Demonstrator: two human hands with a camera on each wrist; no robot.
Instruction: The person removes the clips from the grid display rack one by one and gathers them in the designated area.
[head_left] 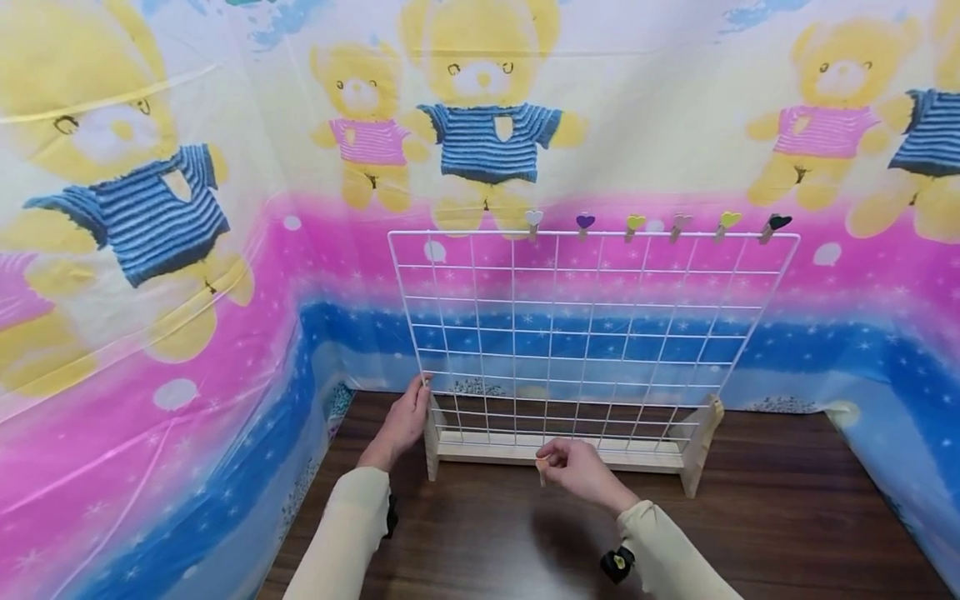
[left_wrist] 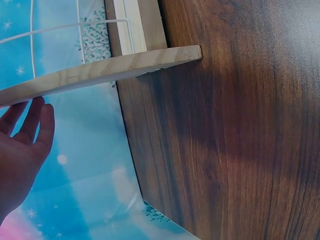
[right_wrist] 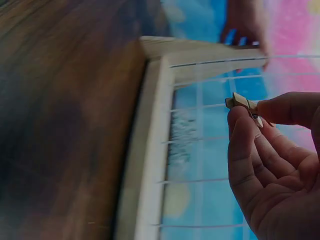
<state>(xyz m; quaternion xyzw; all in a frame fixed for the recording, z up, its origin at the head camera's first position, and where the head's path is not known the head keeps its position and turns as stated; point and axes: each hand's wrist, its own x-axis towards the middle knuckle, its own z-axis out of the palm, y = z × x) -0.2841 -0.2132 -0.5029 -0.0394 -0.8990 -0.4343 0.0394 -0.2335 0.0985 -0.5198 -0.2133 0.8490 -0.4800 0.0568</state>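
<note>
Right hand point(head_left: 577, 471) in front of the white wire grid point(head_left: 592, 333), low near its wooden base point(head_left: 558, 451); small wooden clip point(right_wrist: 239, 101) pinched between thumb and forefinger tips, poking out beyond the fingers point(right_wrist: 245, 135) (toward the mesh, not touching it). Left hand point(head_left: 403, 421) with straight, relaxed fingers against the stand's left wooden upright point(left_wrist: 100, 70). Six heart-topped clips point(head_left: 655, 223) along the grid's top wire. All on a dark wood surface point(head_left: 787, 517).

White grid point(head_left: 592, 333) – brown (wood-grain) table point(head_left: 787, 517)
</note>
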